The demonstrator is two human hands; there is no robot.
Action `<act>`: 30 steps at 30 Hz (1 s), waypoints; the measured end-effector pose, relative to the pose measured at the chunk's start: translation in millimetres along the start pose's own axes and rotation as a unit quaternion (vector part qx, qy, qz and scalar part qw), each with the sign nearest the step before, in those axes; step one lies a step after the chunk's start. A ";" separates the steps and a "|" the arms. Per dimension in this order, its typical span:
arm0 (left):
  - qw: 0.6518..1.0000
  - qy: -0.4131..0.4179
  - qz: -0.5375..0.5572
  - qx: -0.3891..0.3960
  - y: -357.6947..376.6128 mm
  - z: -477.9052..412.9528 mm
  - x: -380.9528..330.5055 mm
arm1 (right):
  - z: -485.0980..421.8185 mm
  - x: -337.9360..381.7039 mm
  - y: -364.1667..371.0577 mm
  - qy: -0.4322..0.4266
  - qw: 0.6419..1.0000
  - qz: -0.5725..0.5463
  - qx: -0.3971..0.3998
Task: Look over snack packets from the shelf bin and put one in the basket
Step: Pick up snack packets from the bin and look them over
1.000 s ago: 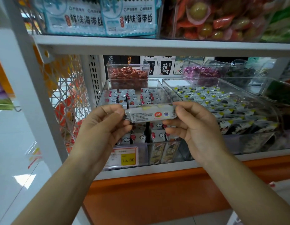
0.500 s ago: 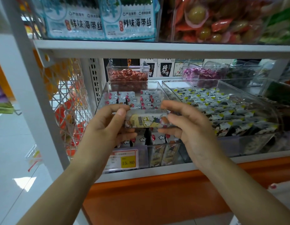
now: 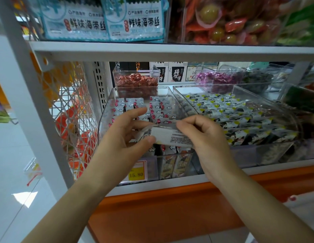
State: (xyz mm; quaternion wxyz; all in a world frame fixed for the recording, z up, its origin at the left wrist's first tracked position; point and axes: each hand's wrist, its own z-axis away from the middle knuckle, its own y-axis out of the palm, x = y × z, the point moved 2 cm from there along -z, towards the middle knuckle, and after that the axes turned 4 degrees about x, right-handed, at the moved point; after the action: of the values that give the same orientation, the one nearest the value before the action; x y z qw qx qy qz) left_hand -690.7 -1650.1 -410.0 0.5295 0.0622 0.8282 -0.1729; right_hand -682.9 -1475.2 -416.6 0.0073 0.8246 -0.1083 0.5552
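Note:
A small white snack packet [image 3: 167,135] with fine print on its upturned side is held in front of the clear shelf bin [image 3: 167,90]. My left hand [image 3: 124,135] pinches its left end between thumb and fingers. My right hand [image 3: 203,134] pinches its right end, fingers curled over the top edge. The bin behind holds several more white packets [image 3: 159,109] with red and cloud marks. No basket is in view.
A second clear bin [image 3: 240,113] of black, white and yellow packets stands to the right. A yellow price tag [image 3: 136,174] reads 15.80 on the bin front. The white upper shelf [image 3: 170,51] runs overhead. A wire mesh side panel [image 3: 72,120] is left, an orange base [image 3: 170,207] below.
Both hands have turned the packet over: its printed back showed first, then the coloured front, and now the printed white side faces me again, tilted. The hands stayed in front of the bin.

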 end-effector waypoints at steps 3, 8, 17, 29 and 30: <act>0.998 0.025 -0.059 0.013 4.9 0.5 -1.5 | -1.0 -0.5 -1.2 0.019 0.999 -0.010 -0.025; 0.992 0.046 -0.119 -0.002 9.1 2.5 -3.8 | -0.7 -2.1 -1.4 0.016 0.999 0.004 -0.033; 0.992 -0.040 -0.016 -0.119 -6.8 -4.6 -1.2 | 0.2 -6.7 8.5 0.006 0.998 -0.047 0.033; 0.841 -0.056 -0.536 -0.054 -50.0 -26.2 22.2 | -111.3 15.6 57.0 -0.098 0.976 0.194 -0.018; 0.844 -0.063 -0.530 -0.041 -49.0 -26.8 28.3 | -121.3 14.4 63.8 -0.114 0.964 0.241 0.001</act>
State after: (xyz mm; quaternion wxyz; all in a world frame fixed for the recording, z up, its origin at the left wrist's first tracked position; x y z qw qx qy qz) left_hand -739.9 -1688.7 -414.4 0.4103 -0.4193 0.7060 -0.3967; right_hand -800.4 -1523.9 -363.8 -0.1398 0.8318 -0.3034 0.4433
